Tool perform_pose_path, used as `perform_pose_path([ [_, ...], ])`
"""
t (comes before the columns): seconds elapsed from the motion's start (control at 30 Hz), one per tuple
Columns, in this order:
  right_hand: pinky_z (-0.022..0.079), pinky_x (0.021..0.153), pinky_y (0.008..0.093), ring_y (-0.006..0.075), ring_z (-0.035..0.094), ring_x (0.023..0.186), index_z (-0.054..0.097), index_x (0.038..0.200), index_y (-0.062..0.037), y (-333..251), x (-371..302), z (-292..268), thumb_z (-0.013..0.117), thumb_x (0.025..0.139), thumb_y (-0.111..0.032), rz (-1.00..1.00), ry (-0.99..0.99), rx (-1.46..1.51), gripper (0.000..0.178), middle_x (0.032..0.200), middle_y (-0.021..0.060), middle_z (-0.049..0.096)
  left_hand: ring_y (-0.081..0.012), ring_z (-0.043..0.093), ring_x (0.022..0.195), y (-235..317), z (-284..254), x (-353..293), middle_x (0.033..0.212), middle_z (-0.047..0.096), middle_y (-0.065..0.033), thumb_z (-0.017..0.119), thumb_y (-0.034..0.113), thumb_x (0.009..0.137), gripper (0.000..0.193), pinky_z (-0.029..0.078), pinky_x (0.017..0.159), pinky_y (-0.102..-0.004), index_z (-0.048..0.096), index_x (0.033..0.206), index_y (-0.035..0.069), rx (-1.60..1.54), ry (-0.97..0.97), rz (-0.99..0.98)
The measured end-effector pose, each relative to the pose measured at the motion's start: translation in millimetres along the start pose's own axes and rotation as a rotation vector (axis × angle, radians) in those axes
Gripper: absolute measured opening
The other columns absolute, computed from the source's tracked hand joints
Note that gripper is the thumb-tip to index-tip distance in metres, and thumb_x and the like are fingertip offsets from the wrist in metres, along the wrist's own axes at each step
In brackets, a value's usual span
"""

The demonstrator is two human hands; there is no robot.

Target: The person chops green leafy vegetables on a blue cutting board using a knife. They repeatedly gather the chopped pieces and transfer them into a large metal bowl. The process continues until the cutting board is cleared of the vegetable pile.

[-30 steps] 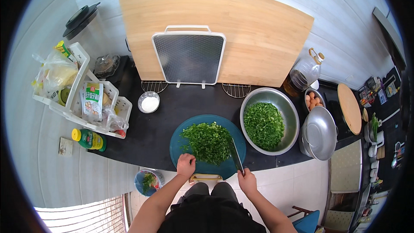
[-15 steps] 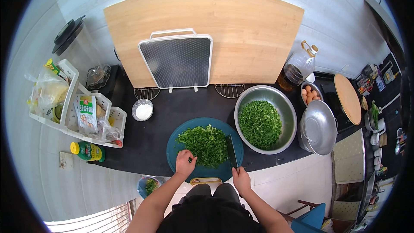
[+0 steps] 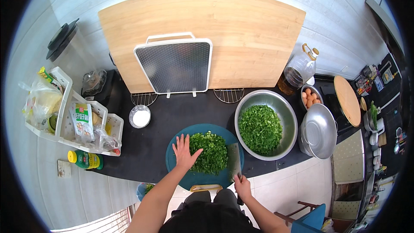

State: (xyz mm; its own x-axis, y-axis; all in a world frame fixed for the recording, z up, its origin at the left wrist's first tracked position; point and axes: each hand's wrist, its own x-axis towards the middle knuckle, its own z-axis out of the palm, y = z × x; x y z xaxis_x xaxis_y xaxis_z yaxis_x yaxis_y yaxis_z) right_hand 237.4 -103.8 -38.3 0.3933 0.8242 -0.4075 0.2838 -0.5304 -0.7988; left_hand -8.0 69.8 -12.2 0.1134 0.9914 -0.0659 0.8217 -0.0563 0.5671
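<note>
Since earlier, my left hand point(image 3: 185, 156) is shifting forward, spreading wide by the greens point(image 3: 211, 155); my right hand point(image 3: 243, 187) is gripping the cleaver point(image 3: 234, 160); overpushing risks spilling.

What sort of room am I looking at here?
A kitchen, probably in a home. Chopped greens lie on a blue-green cutting board, the right hand holds a cleaver, and eggs sit toward the right side of the counter.
</note>
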Motion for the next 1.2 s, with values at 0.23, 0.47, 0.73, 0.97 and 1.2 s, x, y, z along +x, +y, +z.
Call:
perform_pose_path([
  [0.23, 0.039, 0.036, 0.0263, 0.0106, 0.045, 0.039, 0.047, 0.075, -0.0059, -41.0, 3.0, 13.4, 0.058, 0.091, -0.036, 0.220, -0.065, 0.325, 0.036, 0.052, 0.0026, 0.048, -0.0422, 0.012, 0.138, 20.0, 25.9, 11.9, 0.147, 0.022, -0.0239, 0.059, 0.067, 0.073, 0.096, 0.006, 0.110, -0.0561, 0.029, 0.143, 0.009, -0.006, 0.001, 0.150],
  [0.47, 0.037, 0.037, 0.0256, 0.0102, 0.044, 0.040, 0.047, 0.077, -0.0071, -56.6, 9.8, 24.7, 0.060, 0.090, -0.036, 0.299, -0.117, 0.389, 0.034, 0.054, 0.0017, 0.048, -0.0389, 0.032, 0.123, 61.3, 35.3, -7.2, 0.132, 0.041, -0.0147, 0.065, 0.059, 0.071, 0.069, 0.024, 0.101, -0.0538, 0.057, 0.122, 0.013, 0.023, 0.164, 0.199],
  [0.73, 0.035, 0.036, 0.0255, 0.0096, 0.041, 0.040, 0.045, 0.080, -0.0084, -58.0, 12.4, 41.5, 0.064, 0.088, -0.036, 0.321, -0.191, 0.529, 0.034, 0.054, 0.0005, 0.044, -0.0366, 0.039, 0.116, 72.1, 53.3, -19.0, 0.126, 0.046, -0.0118, 0.069, 0.045, 0.073, 0.053, 0.032, 0.097, -0.0490, 0.061, 0.114, 0.012, -0.067, 0.270, 0.068],
  [0.97, 0.034, 0.036, 0.0264, 0.0098, 0.039, 0.040, 0.041, 0.078, -0.0091, -71.3, 8.9, 45.3, 0.065, 0.087, -0.035, 0.351, -0.233, 0.589, 0.036, 0.053, 0.0009, 0.043, -0.0350, 0.045, 0.110, 73.0, 58.7, -19.1, 0.119, 0.052, -0.0117, 0.075, 0.030, 0.069, 0.044, 0.039, 0.094, -0.0445, 0.064, 0.108, 0.012, -0.233, 0.388, 0.067],
  [1.2, 0.034, 0.037, 0.0269, 0.0096, 0.038, 0.040, 0.041, 0.078, -0.0094, -72.2, 8.8, 41.1, 0.064, 0.088, -0.033, 0.336, -0.276, 0.613, 0.035, 0.053, 0.0007, 0.042, -0.0335, 0.047, 0.108, 82.2, 52.7, -21.4, 0.118, 0.053, -0.0116, 0.077, 0.025, 0.066, 0.044, 0.041, 0.094, -0.0427, 0.065, 0.107, 0.015, -0.372, 0.417, 0.029],
])
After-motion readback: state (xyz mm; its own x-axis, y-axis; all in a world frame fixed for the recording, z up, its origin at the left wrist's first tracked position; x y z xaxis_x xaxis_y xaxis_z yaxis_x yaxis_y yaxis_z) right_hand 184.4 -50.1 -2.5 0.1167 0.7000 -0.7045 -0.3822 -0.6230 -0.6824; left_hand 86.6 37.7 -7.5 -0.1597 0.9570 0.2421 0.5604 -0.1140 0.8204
